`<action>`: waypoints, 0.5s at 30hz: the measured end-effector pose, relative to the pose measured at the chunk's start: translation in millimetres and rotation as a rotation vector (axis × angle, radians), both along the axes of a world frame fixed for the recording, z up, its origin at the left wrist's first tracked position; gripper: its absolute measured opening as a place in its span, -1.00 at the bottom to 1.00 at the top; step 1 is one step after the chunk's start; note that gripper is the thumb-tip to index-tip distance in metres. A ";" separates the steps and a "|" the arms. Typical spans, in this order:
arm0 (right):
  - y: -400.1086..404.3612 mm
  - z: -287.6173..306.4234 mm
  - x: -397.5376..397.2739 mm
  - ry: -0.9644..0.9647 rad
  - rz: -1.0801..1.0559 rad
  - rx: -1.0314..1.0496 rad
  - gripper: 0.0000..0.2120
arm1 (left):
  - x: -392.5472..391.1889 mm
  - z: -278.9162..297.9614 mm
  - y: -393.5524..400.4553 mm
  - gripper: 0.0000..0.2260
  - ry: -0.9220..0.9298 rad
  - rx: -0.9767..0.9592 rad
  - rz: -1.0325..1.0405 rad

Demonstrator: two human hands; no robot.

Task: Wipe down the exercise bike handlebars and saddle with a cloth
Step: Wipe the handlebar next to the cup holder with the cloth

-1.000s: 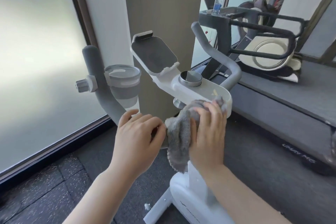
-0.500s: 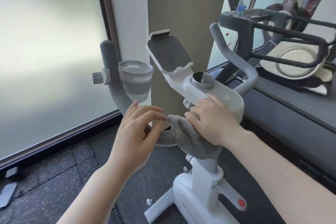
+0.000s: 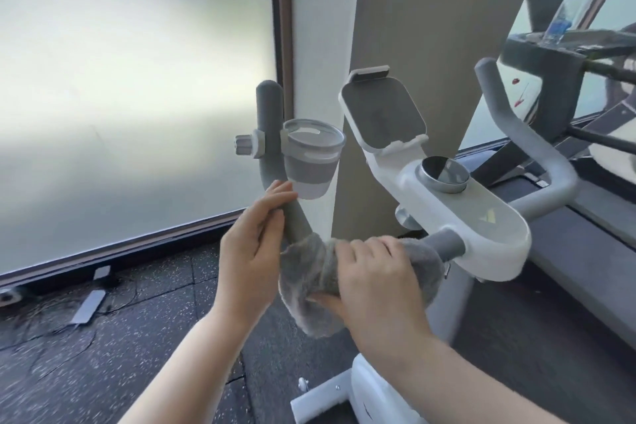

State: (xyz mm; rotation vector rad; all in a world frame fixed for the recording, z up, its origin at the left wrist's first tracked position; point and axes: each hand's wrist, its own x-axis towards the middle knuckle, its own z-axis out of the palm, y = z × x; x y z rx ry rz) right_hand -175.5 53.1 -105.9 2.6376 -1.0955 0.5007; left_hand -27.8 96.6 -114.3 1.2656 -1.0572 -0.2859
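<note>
A white exercise bike console (image 3: pixel 481 234) carries grey handlebars. The left handlebar (image 3: pixel 270 134) curves up at centre; the right handlebar (image 3: pixel 523 134) rises at the right. A grey fluffy cloth (image 3: pixel 309 272) is wrapped round the lower bend of the left handlebar, close to the console. My right hand (image 3: pixel 375 279) grips the cloth around the bar. Just above the cloth, my left hand (image 3: pixel 251 251) grips the bare bar. The saddle is out of view.
A grey cup (image 3: pixel 311 158) sits in a holder clamped to the left handlebar. A tablet tray (image 3: pixel 382 113) and a round knob (image 3: pixel 444 174) top the console. A treadmill (image 3: pixel 568 55) with a water bottle (image 3: pixel 559 22) stands at right. A frosted window fills the left.
My right hand slid the cloth from under the console leftward onto the left handlebar's bend. My left hand moved up the bar and closed round it. The view shifted left.
</note>
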 end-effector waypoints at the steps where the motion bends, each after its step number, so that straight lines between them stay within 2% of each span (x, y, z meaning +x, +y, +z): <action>1: 2.0 5.5 12.3 -0.016 -0.040 0.023 -0.52 | -1.5 2.3 -1.2 -0.72 0.056 -0.019 0.030; 3: -0.5 12.4 24.0 -0.069 -0.054 0.127 -0.49 | -6.7 5.0 -4.2 -0.72 0.100 -0.038 0.079; 6: 0.1 7.3 11.4 -0.138 0.054 0.149 -0.52 | -14.3 6.6 -6.4 -0.74 0.138 -0.037 0.117; 8: 4.6 13.7 4.2 -0.111 0.104 0.169 -0.53 | -16.0 7.4 -7.8 -0.74 0.141 -0.015 0.143; 9: 1.0 19.1 9.7 -0.037 0.116 0.197 -0.54 | -15.9 9.2 -8.9 -0.74 0.146 -0.005 0.165; 11: -14.5 30.5 33.1 0.011 0.187 0.344 -0.55 | -15.6 16.3 -12.3 -0.74 0.172 0.017 0.202; 13: -31.4 35.5 60.7 0.051 0.199 0.586 -0.57 | -13.8 23.3 -15.3 -0.74 0.180 0.034 0.251; 15: -44.0 37.6 74.6 -0.100 0.219 0.741 -0.57 | -12.0 28.4 -17.2 -0.72 0.148 0.049 0.288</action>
